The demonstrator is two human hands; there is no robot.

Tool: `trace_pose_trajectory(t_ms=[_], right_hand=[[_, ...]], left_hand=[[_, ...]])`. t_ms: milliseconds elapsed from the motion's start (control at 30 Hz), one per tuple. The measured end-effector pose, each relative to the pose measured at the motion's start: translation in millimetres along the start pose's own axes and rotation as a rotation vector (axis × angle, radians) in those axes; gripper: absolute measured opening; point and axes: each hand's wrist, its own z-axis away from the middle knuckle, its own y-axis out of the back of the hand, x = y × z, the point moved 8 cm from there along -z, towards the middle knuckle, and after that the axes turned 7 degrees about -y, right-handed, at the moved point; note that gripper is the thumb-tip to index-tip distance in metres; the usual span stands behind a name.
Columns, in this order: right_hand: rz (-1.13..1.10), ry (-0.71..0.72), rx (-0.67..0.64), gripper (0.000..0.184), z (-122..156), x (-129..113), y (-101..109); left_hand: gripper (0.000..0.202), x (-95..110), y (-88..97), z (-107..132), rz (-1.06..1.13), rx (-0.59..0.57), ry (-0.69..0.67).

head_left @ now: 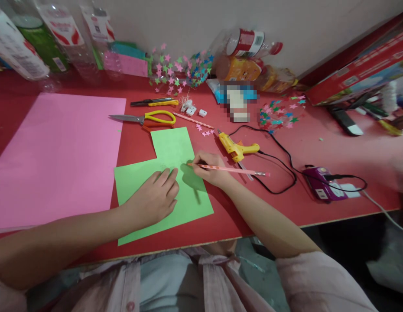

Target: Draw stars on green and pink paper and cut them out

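A sheet of green paper [191, 199] with a corner cut away at its upper left lies on the red table in front of me. My left hand [159, 195] rests flat on it, fingers stretched toward some faint pencil marks. In my right hand [208, 169] is a pink pencil [234, 169], its tip over the paper's right part and its eraser end pointing right. Just above the paper lie yellow-handled scissors [156, 118] and a utility knife [154, 102]. A yellow glue gun [237, 147] lies right of my right hand.
Pink paper [65, 160] covers the left side. Several plastic bottles [61, 34] stand at the back left. Star-covered pieces [175, 71] and fallen bottles [250, 42] lie along the wall. The glue gun's black cord [292, 173] loops right to a purple power socket [325, 184].
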Motion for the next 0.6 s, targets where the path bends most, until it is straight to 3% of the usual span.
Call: trace_pose_trajectory(t_ms=[267, 467, 600], right_hand=[[-0.017, -0.014, -0.029, 0.012, -1, 4, -2], [-0.097, -0.082, 0.202, 0.01, -4, 14, 21], [-0.054, -0.01, 0.216, 0.018, -7, 7, 25]], left_hand=[[0.034, 0, -0.1, 0, -0.006, 0.006, -0.005], [0.035, -1, 0.8, 0, -0.026, 0.015, 0.002], [0.036, -2, 0.8, 0, -0.014, 0.016, 0.004]])
